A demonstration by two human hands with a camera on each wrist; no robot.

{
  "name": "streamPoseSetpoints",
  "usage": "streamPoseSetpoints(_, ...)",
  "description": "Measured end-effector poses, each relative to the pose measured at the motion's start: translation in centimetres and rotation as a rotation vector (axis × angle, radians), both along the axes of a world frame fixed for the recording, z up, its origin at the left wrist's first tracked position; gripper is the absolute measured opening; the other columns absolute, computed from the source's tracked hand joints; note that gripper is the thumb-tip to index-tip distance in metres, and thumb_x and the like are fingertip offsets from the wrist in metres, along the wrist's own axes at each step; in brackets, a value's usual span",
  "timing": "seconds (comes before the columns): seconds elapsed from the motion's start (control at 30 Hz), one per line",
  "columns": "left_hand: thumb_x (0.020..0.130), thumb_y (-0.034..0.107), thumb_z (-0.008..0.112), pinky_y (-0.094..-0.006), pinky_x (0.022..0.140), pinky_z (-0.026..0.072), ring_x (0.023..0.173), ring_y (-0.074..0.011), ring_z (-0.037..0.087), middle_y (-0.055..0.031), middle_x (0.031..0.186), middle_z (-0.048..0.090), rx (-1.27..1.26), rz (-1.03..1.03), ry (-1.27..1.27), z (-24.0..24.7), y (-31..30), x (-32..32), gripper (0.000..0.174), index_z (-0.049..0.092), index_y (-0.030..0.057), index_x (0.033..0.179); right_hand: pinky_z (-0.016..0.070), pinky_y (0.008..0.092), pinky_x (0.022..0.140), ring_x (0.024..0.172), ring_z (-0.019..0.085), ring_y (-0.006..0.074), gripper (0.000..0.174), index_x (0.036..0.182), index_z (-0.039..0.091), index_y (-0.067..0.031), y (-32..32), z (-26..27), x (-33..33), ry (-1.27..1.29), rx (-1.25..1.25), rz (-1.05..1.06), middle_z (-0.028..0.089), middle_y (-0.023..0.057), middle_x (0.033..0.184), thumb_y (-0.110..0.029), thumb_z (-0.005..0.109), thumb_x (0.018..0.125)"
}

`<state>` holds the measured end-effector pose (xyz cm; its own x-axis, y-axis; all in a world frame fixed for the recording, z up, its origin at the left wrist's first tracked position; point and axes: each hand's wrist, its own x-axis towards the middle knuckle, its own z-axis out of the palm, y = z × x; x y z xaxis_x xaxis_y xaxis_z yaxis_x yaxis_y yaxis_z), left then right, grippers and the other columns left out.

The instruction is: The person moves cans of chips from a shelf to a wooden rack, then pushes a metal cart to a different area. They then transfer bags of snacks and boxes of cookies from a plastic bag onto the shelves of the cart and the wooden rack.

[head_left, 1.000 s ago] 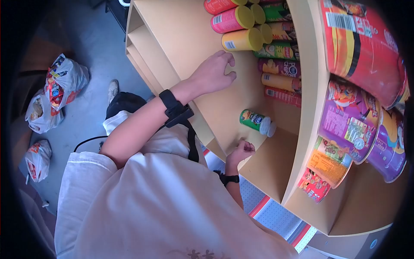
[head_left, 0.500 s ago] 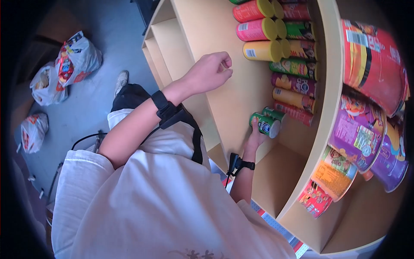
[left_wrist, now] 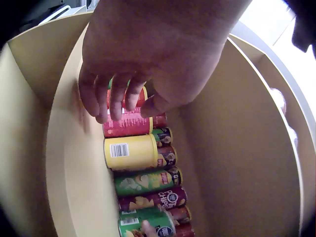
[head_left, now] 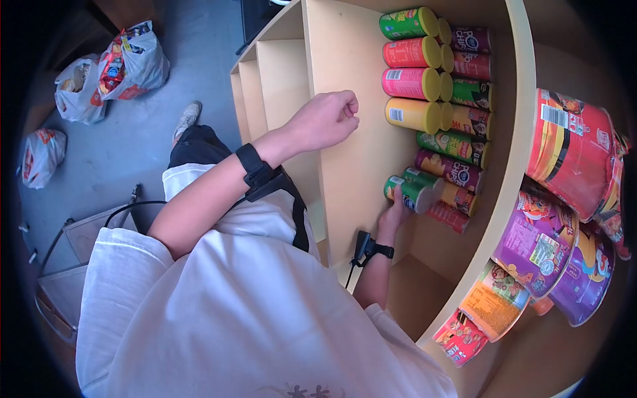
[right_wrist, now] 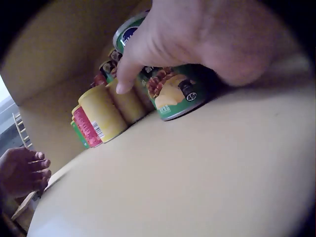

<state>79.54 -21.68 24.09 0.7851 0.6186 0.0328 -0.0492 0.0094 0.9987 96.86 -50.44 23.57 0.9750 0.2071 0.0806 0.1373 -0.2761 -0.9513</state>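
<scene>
In the head view my right hand (head_left: 396, 211) grips a green chip can (head_left: 412, 196), its thumb across the label. A second green can (head_left: 423, 178) sits side by side with it, partly hidden. The right wrist view shows the gripped can (right_wrist: 174, 94) upright, its base at the shelf board (right_wrist: 197, 163). My left hand (head_left: 326, 119) holds nothing and hovers over the shelf's front part, its fingers loosely curled. Past that hand, yellow-lidded chip cans stand in a row, a yellow can (head_left: 410, 115) at its end. Behind them are purple (head_left: 451, 169) and other chip cans.
A shelf divider panel (head_left: 514, 219) separates this shelf from large snack tubs, one red (head_left: 570, 149) and one purple (head_left: 541, 245). Plastic bags (head_left: 136, 63) of snacks lie on the floor behind. Lower shelf compartments (head_left: 282, 83) are at the left.
My right hand has closed on the green can and carried both green cans closer to the stocked cans. My left hand's fingers have curled in more. The head view has shifted.
</scene>
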Motion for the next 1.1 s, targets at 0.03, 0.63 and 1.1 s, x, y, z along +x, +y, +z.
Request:
streamPoseSetpoints(0.03,0.083,0.010,0.057,-0.0297,0.064,0.0488,0.067,-0.0161,0.059,-0.0090,0.071,0.060,0.016,0.009,-0.018,0.0,-0.2,0.2,0.015,0.055,-0.0037,0.089,0.0406,0.0345,0.099,0.115,0.049,0.0214,0.075,0.133,0.037,0.0004,0.4,-0.4,0.4,-0.017,0.035,0.010,0.047,0.0108,0.130,-0.008,0.078,0.070)
streamPoseSetpoints(0.63,0.079,0.012,0.056,-0.0378,0.072,0.0504,0.078,-0.0328,0.063,-0.0186,0.079,0.063,-0.007,-0.107,0.015,0.7,-0.8,-0.2,0.018,0.056,-0.0043,0.087,0.0384,0.0339,0.101,0.117,0.047,0.0223,0.079,0.132,0.035,0.0047,12.7,-0.3,1.8,-0.092,-0.230,0.003,0.047,0.0118,0.131,-0.014,0.080,0.071)
streamPoseSetpoints(1.1,0.079,0.012,0.058,-0.0363,0.070,0.0501,0.076,-0.0289,0.063,-0.0178,0.081,0.062,0.151,-0.534,0.111,4.5,5.5,0.4,0.020,0.055,-0.0041,0.090,0.0365,0.0348,0.101,0.117,0.046,0.0217,0.082,0.133,0.036,0.0012,11.1,1.5,0.4,-0.020,-0.250,-0.021,0.044,0.0118,0.132,-0.015,0.082,0.067)
